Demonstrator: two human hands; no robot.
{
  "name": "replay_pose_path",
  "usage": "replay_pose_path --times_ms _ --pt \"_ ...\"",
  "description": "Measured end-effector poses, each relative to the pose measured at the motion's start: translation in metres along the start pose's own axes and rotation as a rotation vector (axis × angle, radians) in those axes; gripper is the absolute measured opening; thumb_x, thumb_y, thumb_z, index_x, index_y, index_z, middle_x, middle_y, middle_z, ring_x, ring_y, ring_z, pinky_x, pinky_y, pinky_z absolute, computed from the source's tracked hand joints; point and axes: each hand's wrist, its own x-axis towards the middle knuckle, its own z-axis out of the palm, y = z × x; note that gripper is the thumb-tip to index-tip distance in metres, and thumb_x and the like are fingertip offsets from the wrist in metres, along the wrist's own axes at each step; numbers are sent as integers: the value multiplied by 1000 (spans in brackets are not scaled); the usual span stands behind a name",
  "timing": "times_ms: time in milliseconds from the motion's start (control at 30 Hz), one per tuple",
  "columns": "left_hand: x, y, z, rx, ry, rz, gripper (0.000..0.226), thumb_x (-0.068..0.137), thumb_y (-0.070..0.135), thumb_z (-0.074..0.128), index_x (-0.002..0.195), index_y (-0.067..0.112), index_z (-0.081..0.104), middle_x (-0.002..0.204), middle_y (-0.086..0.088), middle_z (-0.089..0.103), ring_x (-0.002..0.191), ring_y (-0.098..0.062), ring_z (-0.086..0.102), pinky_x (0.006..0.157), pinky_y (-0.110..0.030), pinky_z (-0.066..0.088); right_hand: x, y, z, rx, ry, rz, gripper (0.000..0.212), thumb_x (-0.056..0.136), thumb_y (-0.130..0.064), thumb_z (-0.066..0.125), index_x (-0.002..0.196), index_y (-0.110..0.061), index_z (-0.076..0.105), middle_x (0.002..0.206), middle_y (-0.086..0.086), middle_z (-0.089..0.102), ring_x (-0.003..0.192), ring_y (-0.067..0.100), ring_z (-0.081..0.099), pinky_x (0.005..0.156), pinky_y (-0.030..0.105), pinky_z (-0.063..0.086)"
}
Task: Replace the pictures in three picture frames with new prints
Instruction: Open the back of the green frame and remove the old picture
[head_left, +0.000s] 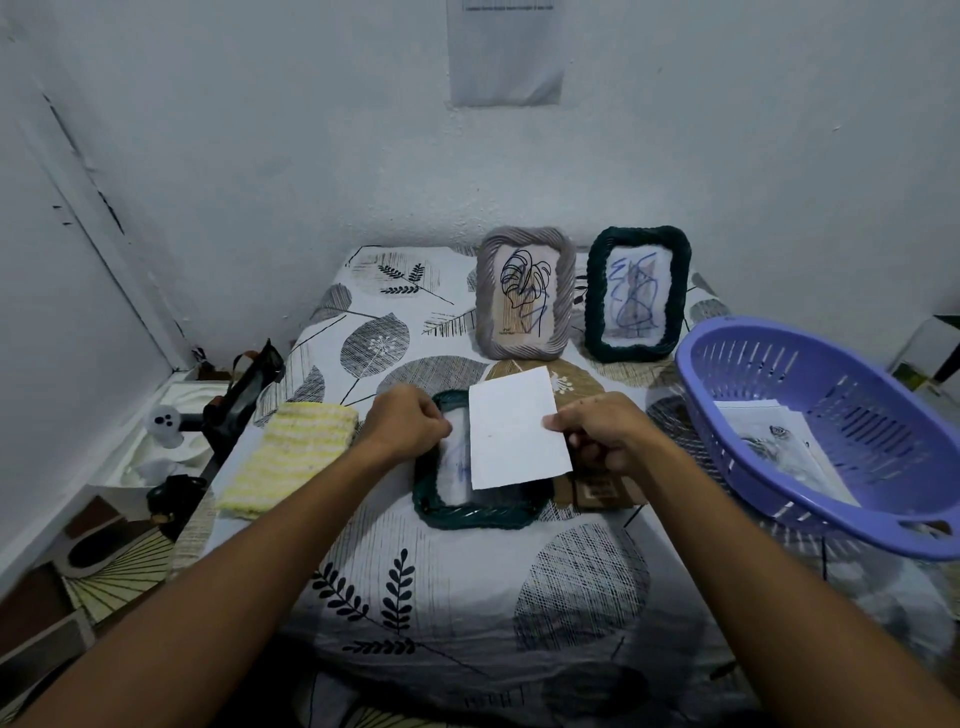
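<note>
We see R hand (597, 431) pinching white print (514, 428) at its right edge, thumb + forefinger closed on paper, other fingers curled under. L hand (410, 423) fingers curled tight at left rim of dark green frame (475, 512) lying flat on leaf-print cloth (467, 597); can't tell if gripping rim. Print sits over frame opening. Grey frame (524, 293) + 2nd green frame (638, 293) upright at back. Purple basket (779, 493) w/ papers on right.

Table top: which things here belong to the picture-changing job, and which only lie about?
Job: white paper sheet pinched by right hand; left hand; flat dark-green frame; standing grey frame; standing dark-green frame; purple plastic basket of prints.
Lying about: yellow striped cloth.
</note>
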Motion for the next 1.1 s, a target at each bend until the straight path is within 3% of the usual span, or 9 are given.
replay_pose_path --times_ms 167,300,500,700,833,900,967,1100 --pt "-4 22 4 -531 -118 -156 16 88 15 65 80 2 61 71 -16 63 55 -26 60 62 -47 59 0 2 -5 59 -6 1 10 76 -2 76 79 1 66 73 15 59 49 15 42 37 21 27" --pt "-8 36 6 -723 -301 -271 16 89 10 64 98 -3 60 75 -16 67 53 -23 66 50 -36 58 -1 4 -10 65 -15 -11 11 75 -4 76 81 -1 67 74 14 59 51 15 41 38 21 28" --pt "-10 43 17 -743 -236 -304 7 82 -6 66 85 -2 63 80 -16 69 52 -17 67 46 -30 57 -6 0 -19 28 12 -27 13 74 -10 79 75 -3 68 72 12 62 54 16 44 39 23 32" --pt "-10 49 20 -786 -204 -296 14 80 -10 66 87 1 60 81 -14 69 53 -15 67 44 -26 54 -20 -4 -21 21 49 -55 19 78 -13 77 67 -8 62 58 4 56 52 15 46 43 23 33" --pt "-11 53 21 -797 -181 -281 17 81 -11 66 93 -1 60 85 -14 68 63 -19 67 45 -26 54 -39 -9 -20 -97 129 -182 19 86 -15 70 72 -5 62 62 6 59 47 13 50 41 23 37" --pt "-11 53 23 -793 -174 -272 18 81 -11 65 96 -3 60 86 -14 67 65 -20 67 44 -25 54 -47 -11 -21 -242 206 -318 19 88 -12 66 71 -6 62 64 7 62 50 13 55 45 27 49" --pt "-12 55 26 -786 -168 -265 20 81 -12 64 98 -4 59 88 -16 68 68 -22 68 45 -26 55 -52 -14 -24 -439 347 -460 10 87 -13 64 78 -8 64 71 7 65 64 18 61 63 39 58" --pt "-10 60 37 -763 -177 -255 22 81 -10 65 101 -5 60 95 -17 68 75 -24 69 48 -28 56 -56 -27 -54 -766 633 -630 19 86 -16 61 103 -11 65 96 9 66 85 27 61 74 40 54"
